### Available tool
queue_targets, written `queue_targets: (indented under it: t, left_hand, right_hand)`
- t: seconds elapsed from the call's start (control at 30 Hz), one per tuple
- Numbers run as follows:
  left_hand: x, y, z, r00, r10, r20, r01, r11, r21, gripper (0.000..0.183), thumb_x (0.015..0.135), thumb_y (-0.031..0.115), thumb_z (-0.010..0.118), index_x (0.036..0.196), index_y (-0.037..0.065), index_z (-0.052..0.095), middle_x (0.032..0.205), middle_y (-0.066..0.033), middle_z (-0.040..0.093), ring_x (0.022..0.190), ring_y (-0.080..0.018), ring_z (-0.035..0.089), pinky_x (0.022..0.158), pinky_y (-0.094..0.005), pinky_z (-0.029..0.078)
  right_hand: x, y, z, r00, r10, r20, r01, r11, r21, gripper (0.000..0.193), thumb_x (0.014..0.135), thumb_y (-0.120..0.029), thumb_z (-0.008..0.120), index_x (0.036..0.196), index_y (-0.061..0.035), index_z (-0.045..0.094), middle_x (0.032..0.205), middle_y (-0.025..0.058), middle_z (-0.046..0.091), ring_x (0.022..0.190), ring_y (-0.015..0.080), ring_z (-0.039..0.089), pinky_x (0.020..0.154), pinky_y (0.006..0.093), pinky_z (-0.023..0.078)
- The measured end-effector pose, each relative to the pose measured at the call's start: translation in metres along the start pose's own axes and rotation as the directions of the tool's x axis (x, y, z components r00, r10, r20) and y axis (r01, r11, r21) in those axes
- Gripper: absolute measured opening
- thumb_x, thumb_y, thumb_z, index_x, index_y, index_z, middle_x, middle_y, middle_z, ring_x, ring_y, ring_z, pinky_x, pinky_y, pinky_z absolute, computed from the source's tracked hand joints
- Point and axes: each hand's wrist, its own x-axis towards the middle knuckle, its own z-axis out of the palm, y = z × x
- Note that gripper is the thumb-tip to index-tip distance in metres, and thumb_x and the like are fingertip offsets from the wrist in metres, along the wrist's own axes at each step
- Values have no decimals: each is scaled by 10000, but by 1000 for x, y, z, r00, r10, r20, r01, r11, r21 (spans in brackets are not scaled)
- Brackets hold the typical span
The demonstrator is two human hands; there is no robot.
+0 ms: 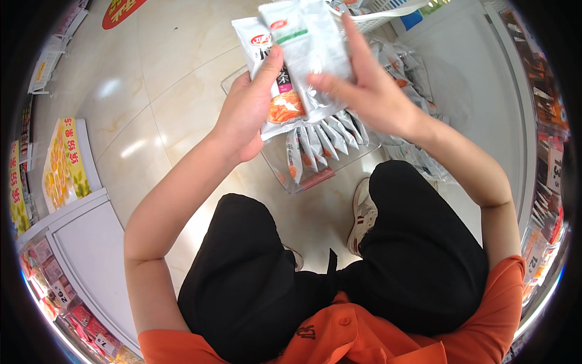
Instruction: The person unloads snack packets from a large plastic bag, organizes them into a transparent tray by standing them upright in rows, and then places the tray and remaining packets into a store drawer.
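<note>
A glossy silver-white rectangular foil packet (286,108) is held up over the bin, with a red oval mark, dark characters and a picture of orange-red strips low on its face. A paler silver foil packet (294,48) with a green band overlaps it; motion blur softens its surface, and its top is cut off. The left hand (245,112) pinches them with its thumb laid across the front, its fingers hidden behind. The right hand (379,91) reaches in from the right, thumb and forefinger spread wide; whether it grips cannot be told. Below stands a clear rectangular plastic bin (342,166) with upright silver packets (327,141). Beyond, a white plastic basket (391,15) is cropped.
</note>
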Motion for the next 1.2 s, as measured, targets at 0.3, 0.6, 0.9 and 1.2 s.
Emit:
queue_targets:
  t: [0.3,0.6,0.9,1.2]
  left_hand:
    - [3,0,6,981,128,147,-112,987,-115,499,953,466,484,1216,42,485,1170,-65,567,1064,-172,578,880,-359,500]
    - [6,0,-8,991,83,103,-63,981,-182,491,957,429,482,1248,34,482,1162,-95,577,1046,-190,592,873,-363,508]
    - [9,-9,9,980,176,94,-181,982,46,643,974,557,323,1267,6,474,1204,-97,565,1092,-165,560,932,-311,454]
    - [3,-83,-14,895,-385,-223,412,907,85,454,929,314,396,1250,-5,446,1149,-112,533,1022,-221,503,947,-378,369]
  right_hand:
    - [7,-1,-14,836,-538,105,432,527,-732,481,709,40,622,1179,-25,540,1091,179,538,829,369,624,669,389,532]
    - [-9,-13,-2,872,-442,212,484,712,-509,482,761,-71,673,1214,-10,521,1176,140,494,941,253,590,759,329,508]
    - [4,3,19,977,117,180,-173,925,337,594,905,-264,642,1285,64,325,1185,119,524,1070,124,527,894,298,473]
    - [6,41,-2,834,503,226,-530,845,73,537,819,-284,702,1165,66,488,1035,120,624,849,157,625,767,301,512]
